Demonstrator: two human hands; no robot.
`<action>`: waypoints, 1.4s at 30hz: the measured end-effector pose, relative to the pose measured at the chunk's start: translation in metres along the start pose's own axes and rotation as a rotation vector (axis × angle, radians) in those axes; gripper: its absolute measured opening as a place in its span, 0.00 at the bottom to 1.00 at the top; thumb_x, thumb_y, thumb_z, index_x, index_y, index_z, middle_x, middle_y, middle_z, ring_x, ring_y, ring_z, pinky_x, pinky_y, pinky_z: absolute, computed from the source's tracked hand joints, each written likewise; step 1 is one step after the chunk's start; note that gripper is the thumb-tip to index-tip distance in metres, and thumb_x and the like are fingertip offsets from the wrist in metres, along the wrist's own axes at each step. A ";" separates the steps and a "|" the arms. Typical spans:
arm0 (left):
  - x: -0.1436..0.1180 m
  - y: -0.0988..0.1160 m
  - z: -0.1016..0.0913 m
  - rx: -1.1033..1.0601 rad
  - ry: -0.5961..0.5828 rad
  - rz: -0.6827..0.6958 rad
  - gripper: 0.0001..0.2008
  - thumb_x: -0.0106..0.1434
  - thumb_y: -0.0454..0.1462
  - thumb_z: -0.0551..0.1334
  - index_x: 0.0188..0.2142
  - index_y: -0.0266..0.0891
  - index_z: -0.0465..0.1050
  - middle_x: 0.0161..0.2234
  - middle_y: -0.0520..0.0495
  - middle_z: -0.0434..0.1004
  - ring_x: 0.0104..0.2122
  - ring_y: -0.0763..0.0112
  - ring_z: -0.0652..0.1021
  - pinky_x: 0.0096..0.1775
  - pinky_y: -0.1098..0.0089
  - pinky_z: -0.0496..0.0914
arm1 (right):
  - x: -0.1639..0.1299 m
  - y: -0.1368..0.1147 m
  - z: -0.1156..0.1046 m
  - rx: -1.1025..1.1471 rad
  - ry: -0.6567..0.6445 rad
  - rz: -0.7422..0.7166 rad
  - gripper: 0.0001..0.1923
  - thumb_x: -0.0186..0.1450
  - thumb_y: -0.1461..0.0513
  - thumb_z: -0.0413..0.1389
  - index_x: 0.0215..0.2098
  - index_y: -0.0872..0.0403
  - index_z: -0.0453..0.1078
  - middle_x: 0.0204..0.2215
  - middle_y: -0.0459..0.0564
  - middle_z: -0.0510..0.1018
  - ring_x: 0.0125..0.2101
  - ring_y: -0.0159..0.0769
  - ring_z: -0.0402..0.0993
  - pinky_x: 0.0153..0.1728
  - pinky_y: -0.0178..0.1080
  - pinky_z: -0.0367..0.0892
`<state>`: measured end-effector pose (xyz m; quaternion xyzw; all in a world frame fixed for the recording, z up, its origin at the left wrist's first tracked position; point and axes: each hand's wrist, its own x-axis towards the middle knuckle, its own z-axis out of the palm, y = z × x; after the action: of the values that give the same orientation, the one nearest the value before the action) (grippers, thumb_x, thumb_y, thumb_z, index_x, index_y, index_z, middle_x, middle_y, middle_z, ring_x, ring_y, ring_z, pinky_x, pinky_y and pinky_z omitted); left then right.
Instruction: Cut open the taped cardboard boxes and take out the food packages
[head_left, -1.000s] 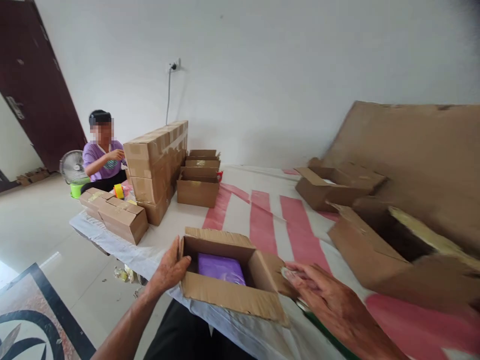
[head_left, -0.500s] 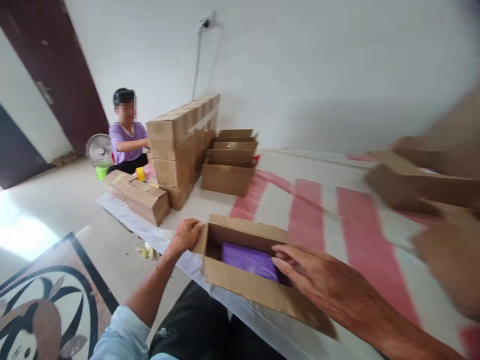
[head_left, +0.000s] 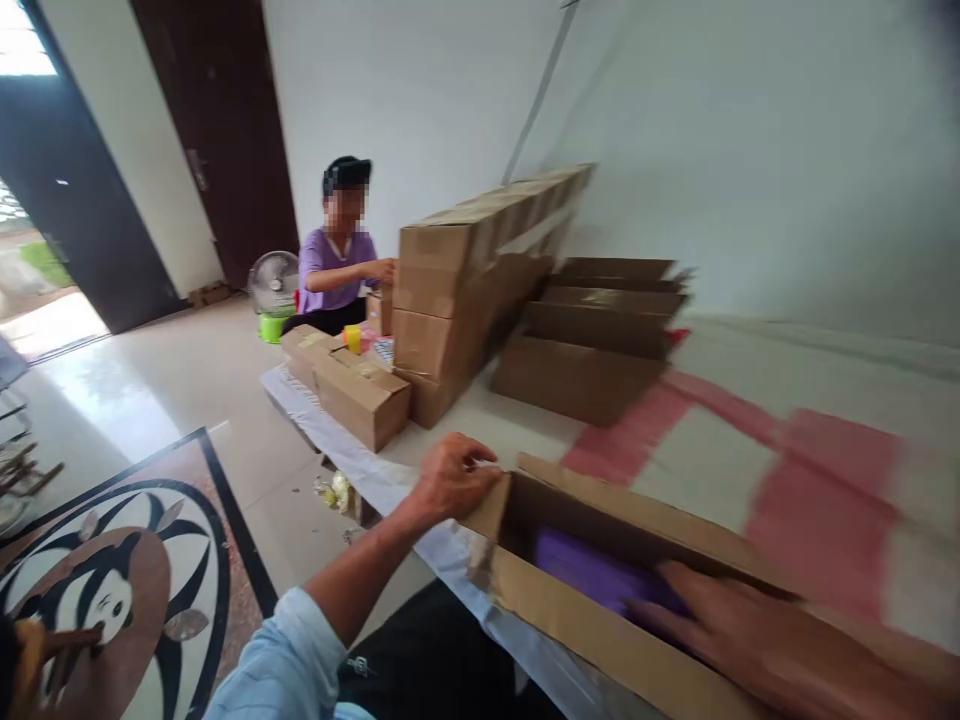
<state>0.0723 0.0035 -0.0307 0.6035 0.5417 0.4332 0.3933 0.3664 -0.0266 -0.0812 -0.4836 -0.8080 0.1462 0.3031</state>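
White-walled room; striped surface [head_left: 750, 420]. Open carton [head_left: 600, 640] at its near edge: light, stiff, crushable cardboard. Left hand [head_left: 450, 478], fingers curled, pinches its left end flap, a sound hold; right hand [head_left: 757, 650], fingers extended, presses the soft, slippery purple packet [head_left: 592, 575] inside.

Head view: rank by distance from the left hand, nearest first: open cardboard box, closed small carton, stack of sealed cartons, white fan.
From the left hand:
1. Open cardboard box: the hand grips its left end flap.
2. Closed small carton: up and left of the hand, on the sheet.
3. Stack of sealed cartons: behind that carton, further back.
4. White fan: far left on the floor, beside the seated person.
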 end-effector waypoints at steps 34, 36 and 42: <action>-0.013 0.021 -0.020 0.415 -0.484 0.281 0.43 0.55 0.46 0.76 0.67 0.40 0.67 0.70 0.34 0.64 0.65 0.40 0.73 0.66 0.44 0.69 | 0.027 -0.090 -0.027 0.334 -0.034 0.862 0.21 0.52 0.56 0.71 0.37 0.49 0.66 0.38 0.51 0.79 0.41 0.46 0.76 0.40 0.44 0.68; -0.013 0.022 -0.020 0.415 -0.475 0.281 0.42 0.54 0.46 0.77 0.66 0.41 0.68 0.69 0.35 0.65 0.64 0.41 0.74 0.65 0.45 0.69 | 0.023 -0.093 -0.029 0.295 0.018 0.813 0.21 0.53 0.56 0.69 0.39 0.50 0.66 0.41 0.51 0.78 0.44 0.46 0.76 0.42 0.44 0.68; -0.013 0.018 -0.022 0.429 -0.451 0.282 0.41 0.55 0.49 0.76 0.64 0.43 0.68 0.65 0.37 0.71 0.61 0.42 0.76 0.62 0.44 0.71 | 0.011 -0.099 -0.061 0.380 0.161 0.746 0.30 0.52 0.52 0.68 0.49 0.49 0.65 0.41 0.48 0.77 0.43 0.45 0.76 0.43 0.45 0.70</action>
<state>0.0569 -0.0114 -0.0086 0.8220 0.4311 0.2153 0.3036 0.3324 -0.0694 0.0221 -0.6881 -0.5101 0.3540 0.3755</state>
